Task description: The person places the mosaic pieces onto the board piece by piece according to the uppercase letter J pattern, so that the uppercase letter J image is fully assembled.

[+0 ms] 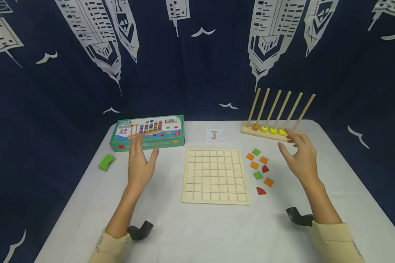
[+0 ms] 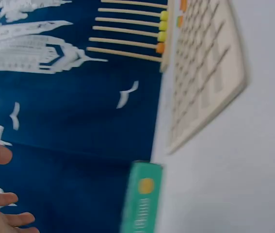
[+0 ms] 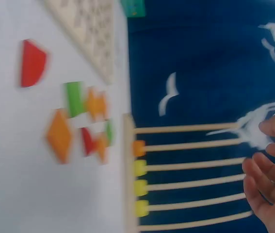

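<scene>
In the head view my left hand (image 1: 140,164) is raised in front of the green game box (image 1: 147,132), fingers extended and thumb apart, holding nothing. My right hand (image 1: 299,155) hovers near the right end of the wooden peg stand (image 1: 263,134), fingers loosely bent and empty. One orange bead (image 1: 255,127) and several yellow beads (image 1: 273,130) sit low on the pegs. A wooden grid board (image 1: 215,176) lies between the hands. Orange, green and red flat pieces (image 1: 269,182) are scattered between the board and my right hand. The right wrist view shows its curled fingers (image 3: 268,179) gripping nothing.
A small card (image 1: 214,134) with a coloured pattern on a grid lies behind the board. A green arched block (image 1: 106,162) is at the left, near the table's edge. A dark blue curtain (image 1: 197,80) with white drawings hangs behind the white table (image 1: 217,233).
</scene>
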`<state>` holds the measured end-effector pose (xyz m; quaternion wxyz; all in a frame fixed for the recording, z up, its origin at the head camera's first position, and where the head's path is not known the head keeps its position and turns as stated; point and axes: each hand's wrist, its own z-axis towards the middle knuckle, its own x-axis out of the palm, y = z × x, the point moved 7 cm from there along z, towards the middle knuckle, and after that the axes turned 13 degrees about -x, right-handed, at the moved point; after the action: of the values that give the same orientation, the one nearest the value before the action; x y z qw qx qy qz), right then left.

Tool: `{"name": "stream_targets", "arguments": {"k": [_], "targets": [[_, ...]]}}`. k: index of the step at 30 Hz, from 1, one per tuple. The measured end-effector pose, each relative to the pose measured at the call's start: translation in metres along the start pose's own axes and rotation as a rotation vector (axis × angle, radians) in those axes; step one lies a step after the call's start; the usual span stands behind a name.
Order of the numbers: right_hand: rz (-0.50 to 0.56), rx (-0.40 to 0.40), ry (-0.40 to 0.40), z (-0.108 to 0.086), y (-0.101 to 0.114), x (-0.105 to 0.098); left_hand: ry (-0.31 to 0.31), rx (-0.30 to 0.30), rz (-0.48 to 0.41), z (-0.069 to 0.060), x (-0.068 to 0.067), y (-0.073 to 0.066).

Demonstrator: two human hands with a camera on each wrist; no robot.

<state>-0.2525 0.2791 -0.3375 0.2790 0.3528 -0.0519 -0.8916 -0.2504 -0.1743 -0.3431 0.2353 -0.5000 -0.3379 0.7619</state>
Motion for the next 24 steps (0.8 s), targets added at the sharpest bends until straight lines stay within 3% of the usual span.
{"name": "stream_targets", "arguments": {"k": [4, 10, 15, 24], "targets": [[0.03, 0.078, 0.008, -0.018, -0.019, 0.019, 0.007, -0.076, -0.125, -0.006, 0.018, 0.019], [0.081, 0.182, 0.109, -0.041, -0.047, 0.051, 0.095, -0.123, -0.166, -0.013, 0.057, 0.043], [0.138, 0.271, 0.169, -0.053, -0.07, 0.072, 0.221, -0.086, -0.175, -0.018, 0.089, 0.056], [0.159, 0.252, 0.31, -0.059, -0.09, 0.098, 0.522, 0.014, -0.056, -0.039, 0.134, 0.074]]}}
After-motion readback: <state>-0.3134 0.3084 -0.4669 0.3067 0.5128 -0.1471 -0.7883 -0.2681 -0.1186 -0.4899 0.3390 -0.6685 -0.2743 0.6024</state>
